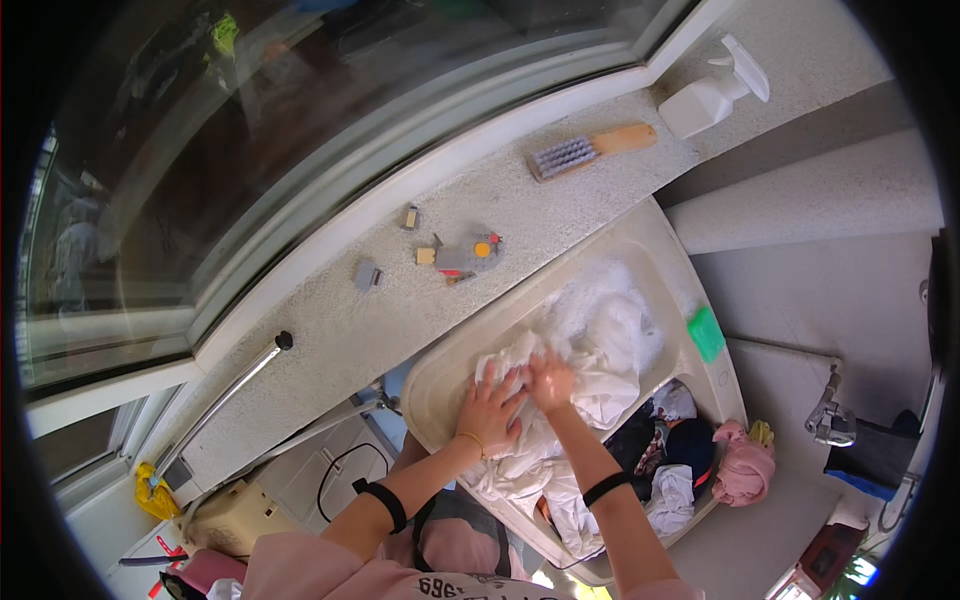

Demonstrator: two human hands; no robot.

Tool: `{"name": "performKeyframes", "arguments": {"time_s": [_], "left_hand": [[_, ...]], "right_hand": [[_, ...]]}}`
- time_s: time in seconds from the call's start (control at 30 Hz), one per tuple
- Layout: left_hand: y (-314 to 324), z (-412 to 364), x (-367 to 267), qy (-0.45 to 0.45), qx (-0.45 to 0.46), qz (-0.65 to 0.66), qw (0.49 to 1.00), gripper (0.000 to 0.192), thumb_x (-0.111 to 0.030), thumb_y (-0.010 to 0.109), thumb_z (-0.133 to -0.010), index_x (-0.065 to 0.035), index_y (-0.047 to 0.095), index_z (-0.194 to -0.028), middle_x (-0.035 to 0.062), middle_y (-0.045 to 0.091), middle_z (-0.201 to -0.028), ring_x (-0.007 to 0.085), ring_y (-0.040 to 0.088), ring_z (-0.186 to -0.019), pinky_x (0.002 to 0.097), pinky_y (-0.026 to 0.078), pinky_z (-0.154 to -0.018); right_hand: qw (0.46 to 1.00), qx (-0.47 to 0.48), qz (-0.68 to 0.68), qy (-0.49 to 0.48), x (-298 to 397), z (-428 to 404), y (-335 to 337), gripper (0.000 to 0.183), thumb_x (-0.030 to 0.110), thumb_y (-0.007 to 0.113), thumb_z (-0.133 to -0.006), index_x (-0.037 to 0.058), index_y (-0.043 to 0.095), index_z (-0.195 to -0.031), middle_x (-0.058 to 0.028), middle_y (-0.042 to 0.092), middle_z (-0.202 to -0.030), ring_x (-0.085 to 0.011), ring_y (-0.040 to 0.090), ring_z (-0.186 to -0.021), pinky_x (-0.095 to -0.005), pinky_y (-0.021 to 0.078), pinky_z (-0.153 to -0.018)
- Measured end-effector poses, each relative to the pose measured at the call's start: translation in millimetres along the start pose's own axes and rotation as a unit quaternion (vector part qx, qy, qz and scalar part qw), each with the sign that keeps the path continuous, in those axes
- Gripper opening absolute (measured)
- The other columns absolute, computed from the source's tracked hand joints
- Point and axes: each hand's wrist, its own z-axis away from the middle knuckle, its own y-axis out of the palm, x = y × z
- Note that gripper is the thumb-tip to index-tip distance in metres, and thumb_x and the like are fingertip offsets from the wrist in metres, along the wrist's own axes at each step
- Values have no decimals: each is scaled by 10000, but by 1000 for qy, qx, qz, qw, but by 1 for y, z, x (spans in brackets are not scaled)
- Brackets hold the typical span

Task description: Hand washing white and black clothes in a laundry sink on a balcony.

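Wet white cloth [607,367] lies bunched in a beige laundry sink [442,352], with soapsuds [592,292] at its far side. My left hand [491,412] presses flat on the cloth, fingers spread. Close beside it, my right hand [550,379] is bent over the cloth and slightly blurred; its fingertips are hard to make out, so its hold on the cloth is unclear. A green bar of soap [706,334] rests on the sink's right rim. Part of the white cloth spreads over the near side of the sink.
Dark and light clothes [675,450] fill the sink's near compartment. A pink cloth bundle [742,465] sits at its right edge. On the stone ledge stand a scrubbing brush [566,156], a white spray bottle [697,105] and toy brick pieces [465,255]. A tap [831,427] is at right.
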Motion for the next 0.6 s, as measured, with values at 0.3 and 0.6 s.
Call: {"name": "performKeyframes", "arguments": {"time_s": [0.3, 0.6], "left_hand": [[-6, 6, 9, -38, 33, -25, 998, 596, -393, 559, -782, -224, 462, -1346, 74, 206, -1521, 409, 55, -1400, 586, 186, -1075], [-3, 7, 6, -30, -14, 2, 999, 634, -398, 530, -804, -246, 379, -1401, 73, 181, -1528, 410, -2, -1407, 585, 145, -1093]], "right_hand": [[986, -50, -161, -10, 46, 2, -44, 219, 133, 651, -770, 159, 649, -988, -79, 599, -915, -292, 606, -793, -412, 491, -605], [986, -5, -26, 167, -12, -94, -5, 330, 336, 484, -909, 94, 641, -747, -163, 658, -789, -368, 629, -681, -487, 487, -580]]}}
